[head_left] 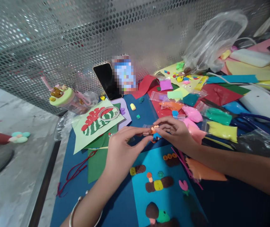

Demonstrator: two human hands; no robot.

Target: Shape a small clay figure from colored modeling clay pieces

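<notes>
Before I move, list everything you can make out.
cup: one, yellowish lid, rear left
phone: one, black, rear centre
lit screen: one, bluish, beside phone
watermelon picture: one, red and green, left
ring: one, pale, on the picture
cord: at least one, red, left
papers: several, mixed, rear right
packets: several, mixed colours, right
plastic bag: one, clear, rear right
backing sheet: one, light blue, front centre
clay shapes: several, mixed, on that sheet
small piece: one, orange and blue, between hands
bracelet: one, silver, left wrist
left hand: one, bare, grip on piece
right hand: one, bare, grip on piece
</notes>
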